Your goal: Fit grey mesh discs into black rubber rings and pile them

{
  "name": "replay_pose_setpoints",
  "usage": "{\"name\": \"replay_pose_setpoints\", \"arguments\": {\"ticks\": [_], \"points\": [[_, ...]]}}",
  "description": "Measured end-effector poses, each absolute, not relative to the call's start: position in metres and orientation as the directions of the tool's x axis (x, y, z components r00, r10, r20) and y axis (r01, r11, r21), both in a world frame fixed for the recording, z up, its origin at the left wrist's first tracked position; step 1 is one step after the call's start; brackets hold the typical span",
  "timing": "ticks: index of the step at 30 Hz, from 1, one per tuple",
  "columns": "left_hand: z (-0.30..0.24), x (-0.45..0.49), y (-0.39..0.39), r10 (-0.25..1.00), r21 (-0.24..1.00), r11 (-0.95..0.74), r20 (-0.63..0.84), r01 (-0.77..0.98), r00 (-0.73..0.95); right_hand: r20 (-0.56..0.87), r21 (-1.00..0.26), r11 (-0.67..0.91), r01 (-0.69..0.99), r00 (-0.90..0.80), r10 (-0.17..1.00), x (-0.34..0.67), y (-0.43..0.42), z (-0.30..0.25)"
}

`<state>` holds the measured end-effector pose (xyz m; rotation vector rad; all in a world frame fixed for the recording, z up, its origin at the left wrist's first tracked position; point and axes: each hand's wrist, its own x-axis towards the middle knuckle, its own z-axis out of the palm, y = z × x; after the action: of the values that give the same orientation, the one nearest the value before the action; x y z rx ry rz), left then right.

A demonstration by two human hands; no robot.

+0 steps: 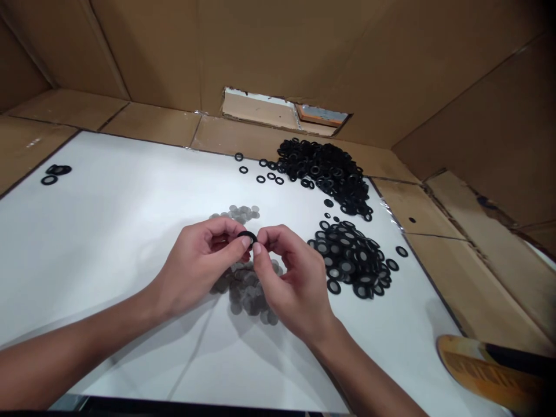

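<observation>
Pinching a black rubber ring [247,237] between our left grip [197,266] and right grip [291,278], we hold it closed above grey mesh discs [245,292] mid-desk [108,231]. Plain black rings [324,168] heap toward the far edge; mesh-filled rings [347,258] lie toward the right edge.

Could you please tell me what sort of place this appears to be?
It looks like a makeshift small-parts assembly bench: a white tabletop, heaps of black rings and grey mesh discs, all boxed in by cardboard walls.
</observation>
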<state>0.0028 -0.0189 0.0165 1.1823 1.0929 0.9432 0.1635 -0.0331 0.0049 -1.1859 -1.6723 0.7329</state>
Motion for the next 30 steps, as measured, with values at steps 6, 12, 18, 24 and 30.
{"name": "replay_pose_setpoints", "arguments": {"ticks": [6, 12, 18, 24, 30], "points": [[0.0159, 0.0012, -0.0191, 0.970, 0.990, 0.137, -0.138, 0.017, 0.202, 0.360, -0.846, 0.366, 0.387, -0.090, 0.929, 0.1671, -0.0340, 0.0080], [0.0202, 0.0024, -0.0196, 0.968, 0.992, 0.126, -0.126, 0.015, 0.215, 0.237, -0.937, 0.252, 0.242, -0.087, 0.967, 0.1671, -0.0323, 0.0093], [0.0208, 0.0019, -0.0194, 0.967, 0.991, 0.133, -0.128, -0.005, 0.218, 0.113, -0.984, 0.119, 0.130, -0.054, 0.992, 0.1676, -0.0305, 0.0146], [0.0190, -0.0006, -0.0204, 0.979, 0.997, 0.077, -0.078, 0.012, 0.188, 0.059, -0.995, 0.062, 0.084, -0.035, 0.998, 0.1700, -0.0302, 0.0146], [0.0212, -0.0005, -0.0220, 0.982, 0.997, -0.048, 0.035, 0.063, 0.186, 0.096, -0.992, 0.098, 0.076, -0.034, 0.995, 0.1687, -0.0300, 0.0147]]}}
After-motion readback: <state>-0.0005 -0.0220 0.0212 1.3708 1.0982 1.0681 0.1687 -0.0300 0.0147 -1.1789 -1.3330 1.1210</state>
